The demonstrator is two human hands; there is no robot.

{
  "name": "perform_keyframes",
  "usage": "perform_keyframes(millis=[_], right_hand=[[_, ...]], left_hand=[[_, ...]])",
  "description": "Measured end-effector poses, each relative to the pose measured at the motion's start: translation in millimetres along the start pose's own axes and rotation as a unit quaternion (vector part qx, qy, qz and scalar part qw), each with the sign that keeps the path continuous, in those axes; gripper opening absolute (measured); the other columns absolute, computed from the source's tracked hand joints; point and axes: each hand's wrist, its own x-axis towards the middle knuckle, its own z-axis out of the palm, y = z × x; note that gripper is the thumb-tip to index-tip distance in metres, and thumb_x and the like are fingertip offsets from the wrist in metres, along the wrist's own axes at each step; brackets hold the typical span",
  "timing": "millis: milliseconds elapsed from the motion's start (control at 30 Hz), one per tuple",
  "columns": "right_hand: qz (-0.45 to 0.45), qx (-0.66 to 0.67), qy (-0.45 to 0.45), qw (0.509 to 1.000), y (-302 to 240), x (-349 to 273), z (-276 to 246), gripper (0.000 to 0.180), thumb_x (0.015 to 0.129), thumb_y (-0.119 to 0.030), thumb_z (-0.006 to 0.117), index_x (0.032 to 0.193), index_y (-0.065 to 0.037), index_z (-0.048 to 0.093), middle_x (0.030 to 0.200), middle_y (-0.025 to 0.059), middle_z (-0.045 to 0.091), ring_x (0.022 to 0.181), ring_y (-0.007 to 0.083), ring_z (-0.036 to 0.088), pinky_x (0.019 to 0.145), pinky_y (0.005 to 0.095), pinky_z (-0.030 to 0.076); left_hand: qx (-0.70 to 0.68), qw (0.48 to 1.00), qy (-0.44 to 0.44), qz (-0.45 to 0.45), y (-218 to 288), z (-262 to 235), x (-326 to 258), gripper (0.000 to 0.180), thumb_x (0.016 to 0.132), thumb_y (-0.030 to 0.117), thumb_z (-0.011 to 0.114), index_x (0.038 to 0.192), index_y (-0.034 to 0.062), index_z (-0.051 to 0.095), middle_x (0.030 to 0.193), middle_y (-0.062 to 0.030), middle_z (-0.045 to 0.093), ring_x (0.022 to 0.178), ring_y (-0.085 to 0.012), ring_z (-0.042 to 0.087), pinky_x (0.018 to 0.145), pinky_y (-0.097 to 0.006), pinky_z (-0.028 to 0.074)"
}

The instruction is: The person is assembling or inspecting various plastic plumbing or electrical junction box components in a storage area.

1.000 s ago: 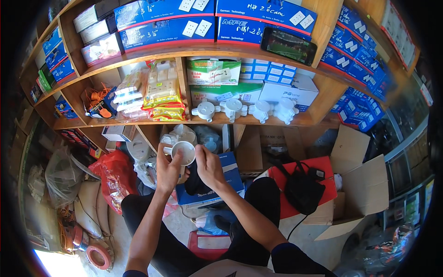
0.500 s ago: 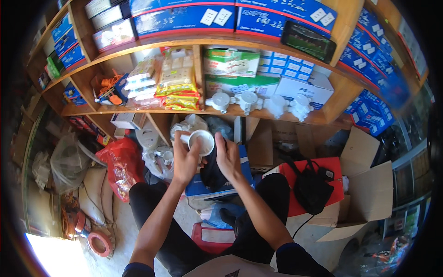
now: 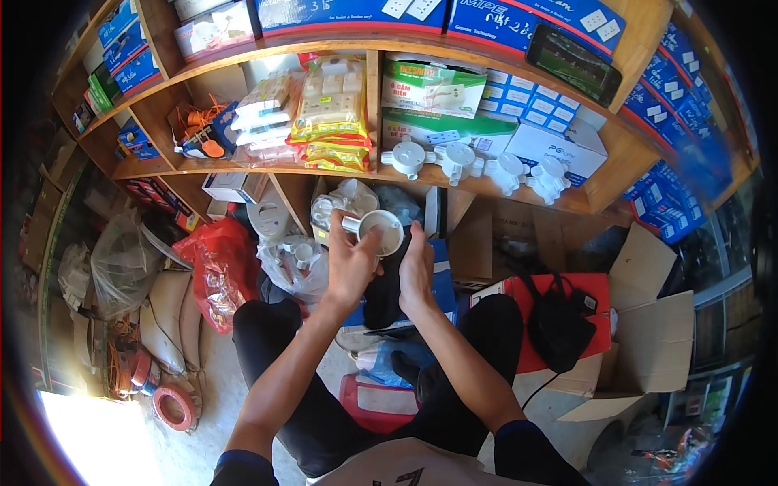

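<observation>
1. Above the hands, the wooden shelf edge carries white round plastic junction boxes, blocking upward travel.
2. Left: clear plastic bag of white fittings and red plastic bag obstruct.
3. Right: bare cardboard backing leaves passage.

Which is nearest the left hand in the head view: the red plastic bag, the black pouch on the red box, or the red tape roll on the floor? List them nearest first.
1. Red plastic bag: just left of the left hand, below the shelf.
2. Black pouch: off to the right, on the red box.
3. Red tape roll: far lower left, on the floor.
</observation>
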Motion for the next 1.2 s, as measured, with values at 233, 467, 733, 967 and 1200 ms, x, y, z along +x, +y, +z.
perform_keyframes(millis=[233,467,733,967,1200], right_hand=[[-0.212,-0.103,0.023,0.972,-5,2,0,0.059,0.112,-0.048,0.042,0.069,-0.007,0.042,0.067,-0.0047,0.043,0.068,0.0067,0.038,0.06,0.0296,0.033],[-0.317,-0.31,-0.237,0.864,-19,1,-20,0.075,0.102,-0.049,0.059,0.149,0.007,0.041,0.148,0.0241,0.044,0.141,0.0371,0.042,0.12,0.0399,0.028],[-0.235,-0.259,-0.318,0.881,-40,-21,-5,0.077,0.084,-0.042,0.083,0.138,0.003,0.05,0.134,0.0187,0.056,0.121,0.028,0.059,0.101,0.0383,0.048],[-0.441,-0.305,-0.237,0.81,-19,-23,9,0.06,0.089,-0.032,0.081,0.129,0.003,0.055,0.122,0.02,0.055,0.111,0.0367,0.06,0.094,0.0424,0.05],[-0.337,-0.223,-0.35,0.845,-37,-28,7,0.056,0.103,-0.024,0.063,0.146,0.004,0.041,0.148,0.0216,0.045,0.138,0.0328,0.047,0.113,0.0391,0.037]], left_hand=[[-0.296,0.913,-0.139,-0.243,-9,-38,19,0.015,0.098,0.016,0.061,0.105,0.0036,0.06,0.074,-0.0085,0.063,0.046,-0.0107,0.049,0.038,-0.022,0.029],[-0.032,0.991,-0.117,-0.049,9,-38,11,0.032,0.097,0.019,0.068,0.121,0.0074,0.049,0.084,-0.0039,0.063,0.053,-0.0076,0.05,0.042,-0.023,0.033],[-0.023,0.983,-0.161,-0.089,14,-44,6,0.048,0.098,0.017,0.072,0.136,0.0081,0.044,0.102,-0.0037,0.06,0.09,-0.0109,0.059,0.079,-0.028,0.049],[0.073,0.982,-0.173,0.002,14,-72,26,0.06,0.091,0.01,0.073,0.14,0.0034,0.04,0.098,-0.009,0.067,0.086,-0.014,0.065,0.073,-0.029,0.052],[0.101,0.952,-0.284,0.045,21,-67,19,0.06,0.09,0.003,0.067,0.145,0.0028,0.043,0.119,-0.0088,0.063,0.109,-0.0131,0.058,0.09,-0.03,0.05]])
